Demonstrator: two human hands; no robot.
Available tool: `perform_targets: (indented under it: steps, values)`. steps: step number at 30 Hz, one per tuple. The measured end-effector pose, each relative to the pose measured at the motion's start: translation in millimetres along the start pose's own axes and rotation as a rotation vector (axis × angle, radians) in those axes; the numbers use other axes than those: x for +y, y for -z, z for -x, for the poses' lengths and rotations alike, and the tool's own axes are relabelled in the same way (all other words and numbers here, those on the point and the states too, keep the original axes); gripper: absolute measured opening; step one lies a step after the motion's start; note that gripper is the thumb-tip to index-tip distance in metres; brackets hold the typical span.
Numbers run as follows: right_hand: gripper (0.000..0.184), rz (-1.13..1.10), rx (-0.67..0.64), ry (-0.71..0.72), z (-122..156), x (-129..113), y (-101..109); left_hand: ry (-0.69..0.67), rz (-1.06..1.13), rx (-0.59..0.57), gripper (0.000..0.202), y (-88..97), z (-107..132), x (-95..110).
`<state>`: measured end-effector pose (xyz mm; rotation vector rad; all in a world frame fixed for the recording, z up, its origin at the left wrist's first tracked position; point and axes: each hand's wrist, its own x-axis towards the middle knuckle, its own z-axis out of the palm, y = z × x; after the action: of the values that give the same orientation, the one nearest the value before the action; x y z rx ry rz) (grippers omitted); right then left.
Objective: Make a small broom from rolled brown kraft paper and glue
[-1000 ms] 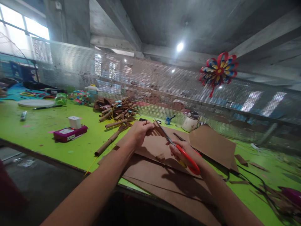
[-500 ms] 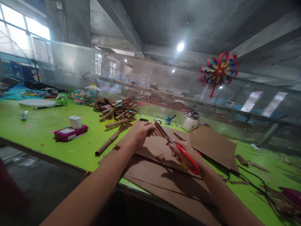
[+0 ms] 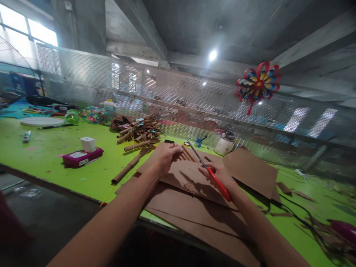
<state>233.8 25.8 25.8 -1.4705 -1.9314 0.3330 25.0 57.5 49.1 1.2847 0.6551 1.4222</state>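
Scissors (image 3: 214, 179) gripped by right fingers (image 3: 204, 171) point forward, long axis slanting leftward; left fingers (image 3: 175, 149) pinch paper (image 3: 188, 153).

our bare right hand (image 3: 218, 174) turned, the red-handled steel scissors (image 3: 221, 188) rotated with it, blades (image 3: 197, 152) shifted slightly right along the narrow brown paper strips (image 3: 190, 153), the handle's yellow part gone from our sight

Red flower ornament (image 3: 259, 84), perforated panel (image 3: 83, 70)
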Motion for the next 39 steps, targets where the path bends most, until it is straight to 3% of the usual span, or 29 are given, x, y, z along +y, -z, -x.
perform_targets:
  steps: [6, 10, 12, 14, 17, 20, 23, 29, 34, 39]
  values:
    - [0.043, 0.438, -0.023, -0.120, -12.5, 27.1, 1.3, 0.009, 0.074, -0.020, 0.016, 1.4, -2.5, -4.2]
    - [0.034, 0.559, -0.073, -0.100, -11.2, 37.3, 1.4, -0.007, 0.044, -0.038, 0.020, 0.2, -0.6, -1.4]
    - [0.034, 0.560, -0.032, -0.080, -11.3, 36.2, 3.3, -0.009, 0.013, -0.060, 0.022, -0.9, 0.6, 1.1]
    - [0.034, 0.481, 0.092, -0.036, -11.9, 29.9, 5.6, -0.001, -0.018, -0.075, 0.024, -1.8, 1.2, 2.4]
    - [0.035, 0.123, 0.184, 0.078, -11.1, 13.9, 7.0, 0.015, -0.040, -0.082, 0.025, -3.4, 0.9, 0.3]
    - [0.041, -0.313, 0.023, 0.102, -6.8, -2.3, 3.8, 0.039, -0.061, -0.094, 0.026, -6.5, 0.8, -5.3]
    - [0.041, -0.557, -0.059, 0.080, -1.3, -13.4, -2.4, 0.087, -0.104, -0.143, 0.027, -12.3, 3.0, -11.1]
    - [0.031, -0.732, -0.059, -0.020, 3.4, -19.7, -9.4, 0.199, -0.162, -0.265, 0.025, -19.9, 7.9, -18.0]
    - [0.030, -0.885, -0.139, -0.023, 1.5, -14.3, -10.1, 0.223, -0.124, -0.246, 0.021, -17.8, 5.7, -14.5]
    - [0.029, -0.833, -0.276, -0.078, 1.9, -10.3, -10.2, 0.026, -0.382, -0.251, 0.025, -18.6, 2.9, -12.7]
